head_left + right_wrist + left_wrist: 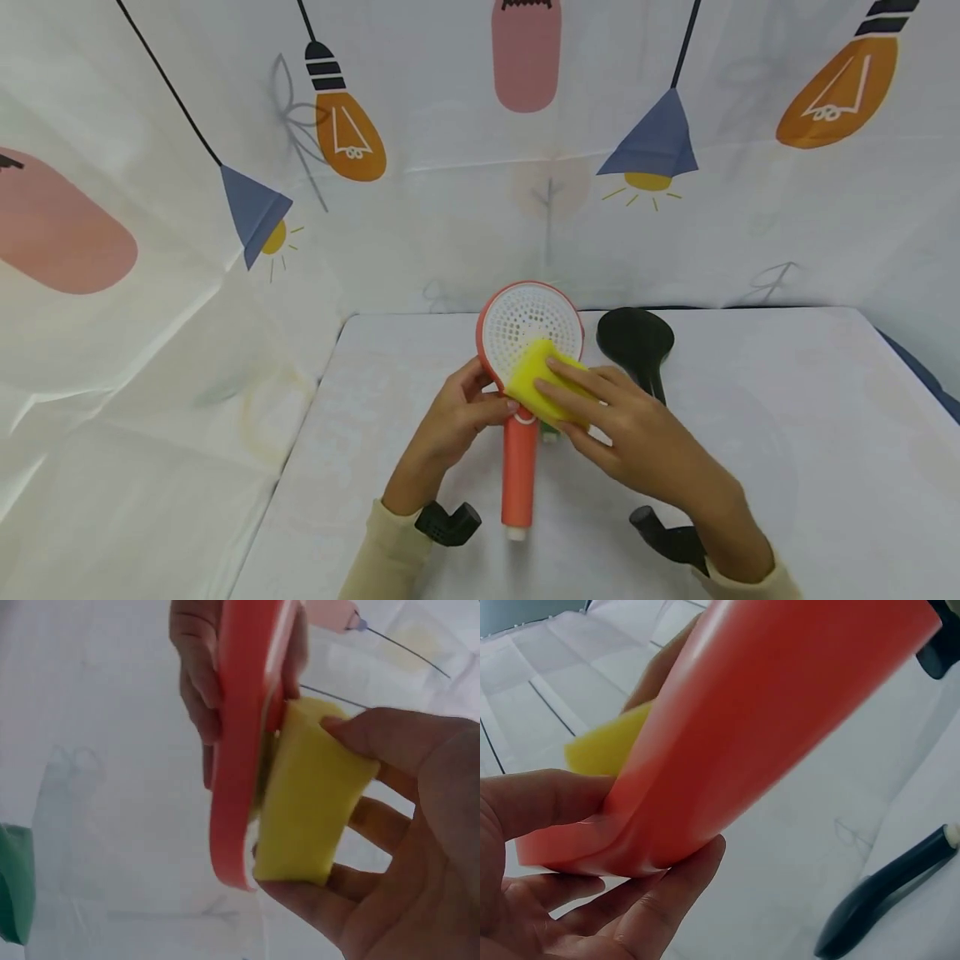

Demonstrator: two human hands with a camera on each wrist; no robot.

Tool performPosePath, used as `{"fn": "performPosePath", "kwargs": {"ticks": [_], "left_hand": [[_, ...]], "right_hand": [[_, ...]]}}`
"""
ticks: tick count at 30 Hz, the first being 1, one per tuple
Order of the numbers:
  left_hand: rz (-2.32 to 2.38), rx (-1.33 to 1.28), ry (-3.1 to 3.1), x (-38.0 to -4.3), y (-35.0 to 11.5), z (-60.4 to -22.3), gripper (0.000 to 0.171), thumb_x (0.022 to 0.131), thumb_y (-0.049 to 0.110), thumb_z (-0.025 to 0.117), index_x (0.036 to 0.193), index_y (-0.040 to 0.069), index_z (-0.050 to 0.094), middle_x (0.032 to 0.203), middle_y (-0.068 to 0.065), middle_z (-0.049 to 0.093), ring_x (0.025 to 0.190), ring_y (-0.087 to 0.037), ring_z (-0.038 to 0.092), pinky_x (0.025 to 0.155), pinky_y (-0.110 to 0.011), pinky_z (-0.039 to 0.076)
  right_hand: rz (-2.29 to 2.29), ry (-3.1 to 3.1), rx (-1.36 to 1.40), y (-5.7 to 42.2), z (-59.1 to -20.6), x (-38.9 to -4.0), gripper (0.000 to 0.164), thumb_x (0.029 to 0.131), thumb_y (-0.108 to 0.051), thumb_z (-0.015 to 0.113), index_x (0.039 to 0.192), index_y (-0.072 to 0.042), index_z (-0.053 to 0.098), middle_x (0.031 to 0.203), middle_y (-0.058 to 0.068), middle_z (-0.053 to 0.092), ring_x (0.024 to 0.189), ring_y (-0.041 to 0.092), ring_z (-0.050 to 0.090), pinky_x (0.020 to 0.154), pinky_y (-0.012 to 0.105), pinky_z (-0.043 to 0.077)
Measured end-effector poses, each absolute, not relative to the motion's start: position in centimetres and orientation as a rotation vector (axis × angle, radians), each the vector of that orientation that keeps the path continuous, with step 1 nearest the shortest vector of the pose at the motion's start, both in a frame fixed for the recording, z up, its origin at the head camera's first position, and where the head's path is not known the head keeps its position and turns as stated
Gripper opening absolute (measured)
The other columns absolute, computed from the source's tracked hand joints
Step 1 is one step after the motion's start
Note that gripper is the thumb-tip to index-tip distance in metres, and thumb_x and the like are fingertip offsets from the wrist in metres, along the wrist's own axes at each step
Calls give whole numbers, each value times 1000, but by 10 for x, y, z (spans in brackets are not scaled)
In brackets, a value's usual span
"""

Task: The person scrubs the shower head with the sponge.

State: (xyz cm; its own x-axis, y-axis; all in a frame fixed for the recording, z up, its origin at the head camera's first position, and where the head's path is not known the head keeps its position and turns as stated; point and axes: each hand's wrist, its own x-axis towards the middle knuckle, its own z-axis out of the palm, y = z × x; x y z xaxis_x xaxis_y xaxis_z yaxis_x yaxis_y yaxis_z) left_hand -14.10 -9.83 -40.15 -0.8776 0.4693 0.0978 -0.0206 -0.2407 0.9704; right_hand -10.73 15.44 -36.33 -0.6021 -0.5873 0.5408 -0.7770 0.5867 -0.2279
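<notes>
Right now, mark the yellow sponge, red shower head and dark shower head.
yellow sponge (304, 814): right wrist view, middle of its side
red shower head (518, 471): head view, on its handle
dark shower head (634, 337): head view, on its rounded end

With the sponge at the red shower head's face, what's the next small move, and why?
I'd probably slide the yellow sponge up across the perforated white face with the right hand: it overlaps only the lower part, upper holes lie exposed, and the left hand holds the red shower head near its neck.
</notes>
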Motion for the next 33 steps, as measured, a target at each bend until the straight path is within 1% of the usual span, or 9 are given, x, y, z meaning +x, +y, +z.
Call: {"fn": "performPosePath", "kwargs": {"ticks": [5,8,14,20,23,26,28,31,33], "left_hand": [[2176,487,1709,-141,-98,-400,63,91,8,65,148,7,39,127,-10,54,96,-20,70,82,-31,60],[2176,480,1683,-140,-97,-398,64,91,11,67,148,7,39,127,-9,53,98,-20,69,83,-30,60],[2090,581,1650,-138,-89,-401,60,92,15,69,146,12,42,131,-8,52,99,-19,70,86,-31,59],[2002,667,1647,-134,-75,-406,56,92,13,69,143,13,46,131,-7,54,94,-14,72,84,-30,60],[1977,671,1663,-132,-72,-407,56,92,13,69,143,13,46,131,-7,55,94,-13,72,85,-30,60],[1977,662,1688,-132,-71,-406,55,92,12,69,143,14,48,131,-8,55,92,-13,73,85,-30,60],[1984,655,1703,-132,-72,-406,55,92,13,68,143,15,48,131,-8,55,90,-13,73,85,-29,59],[2005,657,1709,-133,-74,-406,59,93,15,69,146,14,45,131,-7,55,88,-12,73,85,-28,59],[2012,666,1708,-133,-75,-406,62,93,16,70,148,13,43,130,-7,55,87,-12,72,84,-28,59]], "right_hand": [[697,-2460,1210,181,-351,-104,61,88,-24,76,145,-28,53,151,-5,51,124,10,52,95,11,48],[772,-2390,1182,189,-346,-104,54,93,-30,71,143,-22,56,152,0,50,127,12,51,102,7,40],[910,-2137,929,176,-352,-114,52,102,-45,52,139,-9,58,151,12,50,133,22,48,107,8,36],[853,-2070,832,153,-371,-126,50,104,-42,49,139,-8,59,151,15,49,125,37,47,111,10,31],[813,-2086,825,147,-378,-128,48,104,-42,48,139,-12,59,150,14,49,126,36,48,108,17,41],[795,-2122,840,143,-380,-127,44,104,-40,50,138,-16,61,149,12,51,124,34,49,97,35,55],[805,-2141,863,141,-380,-126,39,102,-34,54,137,-17,62,147,11,52,122,33,49,89,48,57],[826,-2167,899,140,-379,-124,40,96,-21,63,136,-18,63,145,10,54,119,31,50,89,51,55],[819,-2183,915,141,-379,-123,45,90,-14,67,135,-18,64,144,10,55,116,29,50,87,48,55]]}}
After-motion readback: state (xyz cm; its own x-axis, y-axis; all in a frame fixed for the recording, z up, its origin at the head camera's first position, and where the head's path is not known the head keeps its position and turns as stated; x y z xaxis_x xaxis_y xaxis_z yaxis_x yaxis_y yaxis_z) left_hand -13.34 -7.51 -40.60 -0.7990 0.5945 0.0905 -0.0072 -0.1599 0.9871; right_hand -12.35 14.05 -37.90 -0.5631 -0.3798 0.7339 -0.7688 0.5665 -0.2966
